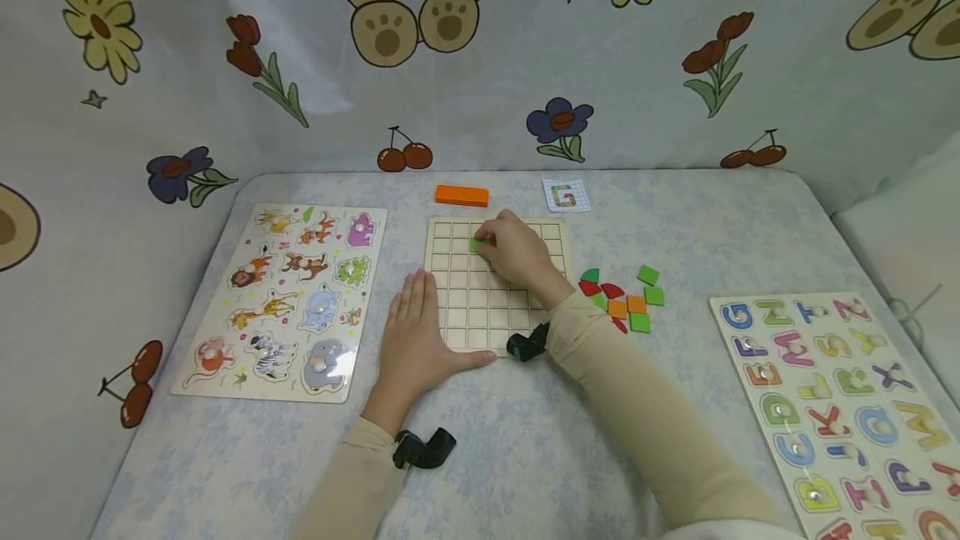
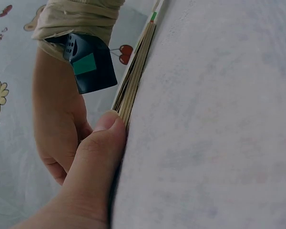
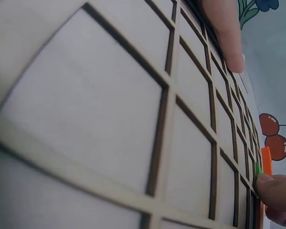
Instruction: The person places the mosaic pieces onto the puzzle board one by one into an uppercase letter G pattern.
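Note:
A pale wooden grid board (image 1: 472, 298) lies flat at the middle of the table. My right hand (image 1: 517, 248) pinches a small green square tile (image 1: 476, 246) between thumb and fingers at the board's upper cells; the tile also shows as a green edge (image 3: 258, 168) in the right wrist view. My left hand (image 1: 415, 340) lies along the board's left side, fingers straight, thumb stretched along its near edge. In the left wrist view that thumb (image 2: 102, 138) touches the side of the board (image 2: 136, 76), seen edge-on.
Loose green, orange and red pieces (image 1: 636, 304) lie right of the board. Beyond it are an orange block (image 1: 461, 196) and a pattern card (image 1: 566, 196). An animal puzzle (image 1: 292, 273) lies left, a letter puzzle (image 1: 825, 382) right. Black wrist cameras (image 1: 423, 448) sit on both wrists.

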A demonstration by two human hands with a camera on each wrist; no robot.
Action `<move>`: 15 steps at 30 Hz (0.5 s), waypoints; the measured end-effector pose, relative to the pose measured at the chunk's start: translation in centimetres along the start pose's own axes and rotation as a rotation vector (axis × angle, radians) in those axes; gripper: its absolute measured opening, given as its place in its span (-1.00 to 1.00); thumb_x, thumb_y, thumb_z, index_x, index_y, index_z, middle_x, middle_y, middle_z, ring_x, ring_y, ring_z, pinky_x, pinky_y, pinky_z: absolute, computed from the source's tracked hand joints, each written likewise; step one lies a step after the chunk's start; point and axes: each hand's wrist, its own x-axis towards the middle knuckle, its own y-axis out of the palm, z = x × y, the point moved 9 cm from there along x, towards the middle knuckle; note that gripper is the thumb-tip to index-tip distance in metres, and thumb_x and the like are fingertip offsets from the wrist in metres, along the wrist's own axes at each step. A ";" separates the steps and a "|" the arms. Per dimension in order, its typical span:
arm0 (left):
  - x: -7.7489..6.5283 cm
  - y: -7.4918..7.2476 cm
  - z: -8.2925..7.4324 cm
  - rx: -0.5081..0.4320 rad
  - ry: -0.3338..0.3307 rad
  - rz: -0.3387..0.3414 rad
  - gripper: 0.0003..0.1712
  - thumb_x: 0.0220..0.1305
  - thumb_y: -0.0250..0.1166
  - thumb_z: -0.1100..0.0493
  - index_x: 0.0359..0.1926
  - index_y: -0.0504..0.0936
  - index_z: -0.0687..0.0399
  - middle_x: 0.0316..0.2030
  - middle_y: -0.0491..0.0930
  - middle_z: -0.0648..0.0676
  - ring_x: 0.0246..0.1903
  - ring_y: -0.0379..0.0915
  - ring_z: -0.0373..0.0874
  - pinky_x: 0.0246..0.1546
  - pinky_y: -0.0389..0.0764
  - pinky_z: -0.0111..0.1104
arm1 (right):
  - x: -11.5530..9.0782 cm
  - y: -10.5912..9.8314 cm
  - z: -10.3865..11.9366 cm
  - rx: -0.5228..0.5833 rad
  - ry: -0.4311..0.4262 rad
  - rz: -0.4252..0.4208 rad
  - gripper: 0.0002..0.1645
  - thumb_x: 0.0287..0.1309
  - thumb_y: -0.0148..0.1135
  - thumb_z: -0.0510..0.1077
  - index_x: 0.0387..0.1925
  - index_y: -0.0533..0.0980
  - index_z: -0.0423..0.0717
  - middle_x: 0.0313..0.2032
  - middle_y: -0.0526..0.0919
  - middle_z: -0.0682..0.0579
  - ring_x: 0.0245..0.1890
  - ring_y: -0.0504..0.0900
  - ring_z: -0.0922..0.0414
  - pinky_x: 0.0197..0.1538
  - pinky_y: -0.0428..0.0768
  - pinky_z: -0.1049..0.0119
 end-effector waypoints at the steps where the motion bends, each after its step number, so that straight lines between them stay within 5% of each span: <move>1: 0.0 0.0 0.0 0.001 -0.001 0.002 0.77 -0.43 0.16 -0.84 0.57 -0.23 0.22 0.59 -0.28 0.18 0.59 -0.42 0.03 0.58 -0.21 -0.07 | -0.1 0.0 0.0 -0.013 -0.005 0.008 -0.69 0.35 0.23 -0.03 0.05 0.65 0.02 -0.18 0.49 0.04 -0.30 0.49 0.09 -0.29 0.48 0.27; 8: 0.0 0.1 0.0 -0.003 -0.004 0.005 0.78 -0.44 0.15 -0.85 0.57 -0.24 0.21 0.59 -0.29 0.18 0.59 -0.43 0.03 0.58 -0.21 -0.07 | -1.9 -1.6 -0.5 0.005 -0.075 0.031 -0.63 0.37 0.19 -0.09 0.16 0.59 0.02 -0.05 0.52 0.02 -0.21 0.53 0.07 -0.17 0.54 0.20; 15: 0.0 -0.1 0.0 -0.025 -0.006 -0.007 0.78 -0.45 0.22 -0.82 0.57 -0.21 0.22 0.60 -0.26 0.18 0.59 -0.40 0.05 0.58 -0.19 -0.04 | -4.3 -5.2 -5.0 0.048 -0.018 0.001 -0.60 0.39 0.12 -0.15 0.22 0.51 -0.07 -0.01 0.57 -0.09 -0.14 0.52 -0.04 -0.10 0.51 0.08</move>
